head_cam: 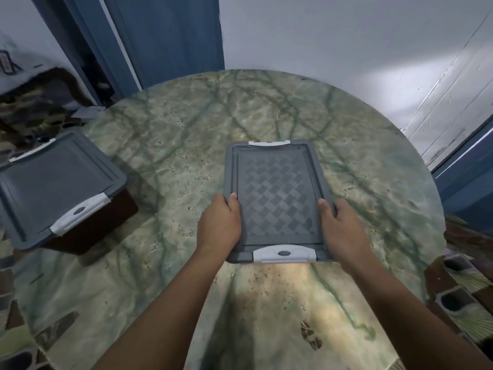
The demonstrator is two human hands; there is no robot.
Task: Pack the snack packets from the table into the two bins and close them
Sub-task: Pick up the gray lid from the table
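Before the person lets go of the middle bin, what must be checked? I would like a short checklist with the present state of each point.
1. Grey plastic lid with woven pattern sits on the middle bin: ok, it looks flat and square.
2. Near white latch snapped down: cannot tell.
3. Far white latch snapped down: cannot tell.
4. Grip: left hand and right hand hold the lid's long edges: ok.
5. Second dark bin with grey lid at the left table edge covered: ok; it seems to overhang the edge.
6. No snack packets left on the round green marble table: ok, none visible.
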